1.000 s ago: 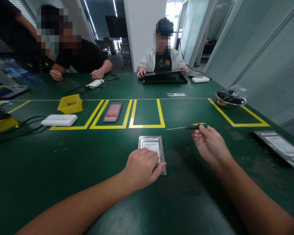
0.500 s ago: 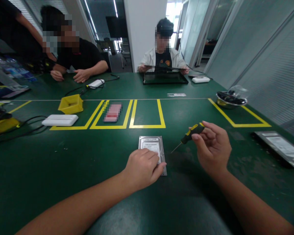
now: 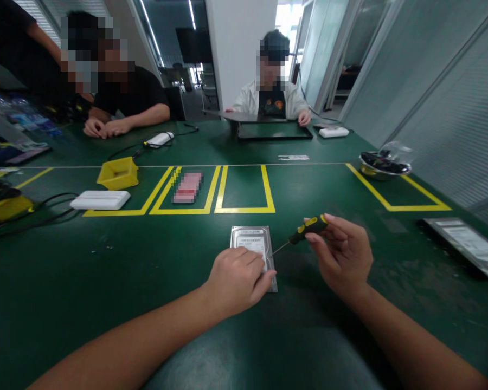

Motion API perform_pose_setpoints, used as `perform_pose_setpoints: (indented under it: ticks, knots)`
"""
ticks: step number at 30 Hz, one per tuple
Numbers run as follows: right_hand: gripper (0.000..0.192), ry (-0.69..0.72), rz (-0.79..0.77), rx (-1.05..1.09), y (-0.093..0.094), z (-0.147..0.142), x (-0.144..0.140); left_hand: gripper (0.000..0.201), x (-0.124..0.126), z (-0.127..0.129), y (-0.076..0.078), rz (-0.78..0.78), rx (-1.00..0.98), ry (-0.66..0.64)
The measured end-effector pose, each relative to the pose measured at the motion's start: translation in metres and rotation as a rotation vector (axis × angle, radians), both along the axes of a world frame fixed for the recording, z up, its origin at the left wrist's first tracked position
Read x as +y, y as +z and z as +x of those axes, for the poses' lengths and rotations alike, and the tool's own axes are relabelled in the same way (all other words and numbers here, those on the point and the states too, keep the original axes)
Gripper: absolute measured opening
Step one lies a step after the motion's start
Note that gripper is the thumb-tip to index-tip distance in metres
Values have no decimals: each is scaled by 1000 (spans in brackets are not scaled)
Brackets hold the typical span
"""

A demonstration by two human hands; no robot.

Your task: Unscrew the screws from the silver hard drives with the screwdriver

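Observation:
A silver hard drive [image 3: 250,232] with a white label lies flat on the green table [image 3: 146,303]. My left hand [image 3: 238,273] rests over its lower part, fingers curled on the label and thumb at the right edge, gripping it. In my right hand [image 3: 345,254], closed by the fingertips around its handle end, is a black and yellow screwdriver [image 3: 308,228]. Its thin shaft slants down to the left, and the tip is at the drive's right edge; whether it touches cannot be made out. My left hand hides the drive's lower left part.
Another hard drive [image 3: 467,244] lies at the right. Behind are yellow tape outlines [image 3: 244,209], a yellow bin [image 3: 117,173], a white power strip [image 3: 100,200] and a metal bowl [image 3: 384,165] of dark items. Across the table a co-worker [image 3: 272,103] handles a black frame [image 3: 274,137]; another person [image 3: 126,97] sits left.
My right hand has moved left and slightly down, bringing the screwdriver tip to the drive's edge. My left hand has stayed put. The co-worker opposite has shifted a dark panel leftward over the frame.

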State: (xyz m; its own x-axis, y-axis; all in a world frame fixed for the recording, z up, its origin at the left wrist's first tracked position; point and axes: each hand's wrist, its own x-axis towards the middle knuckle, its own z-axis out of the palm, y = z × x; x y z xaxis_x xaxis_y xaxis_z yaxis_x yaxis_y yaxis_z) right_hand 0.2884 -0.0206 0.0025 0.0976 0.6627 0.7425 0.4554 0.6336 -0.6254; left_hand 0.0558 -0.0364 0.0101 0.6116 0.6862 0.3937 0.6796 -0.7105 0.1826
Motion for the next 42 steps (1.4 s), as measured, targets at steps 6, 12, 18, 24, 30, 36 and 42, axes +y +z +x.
perform_pose_setpoints:
  ticks: [6, 12, 18, 24, 30, 36, 42]
  knots:
    - [55, -13, -4, -33, 0, 1, 0, 32, 0, 0, 0, 5, -5, 0]
    - [53, -41, 34, -123, 2, 2, 0, 32, -1, 0, 1, 9, -5, 0]
    - [53, -96, 153, -280, 20, -4, -3, 31, -1, 0, 0, 11, -6, -5]
    - [47, -25, 284, -490, 47, -18, -6, 31, -1, -1, 0, 17, -2, -6]
    - [38, 69, 235, -600, 67, -24, -8, 31, -1, -1, -1, 18, 7, -1]
    - [11, 69, 91, -689, 98, -33, -5, 30, -2, -1, 0, 34, -9, -2]
    - [17, 46, -51, -838, 133, -34, -3, 29, -1, -1, 0, 15, -16, -9]
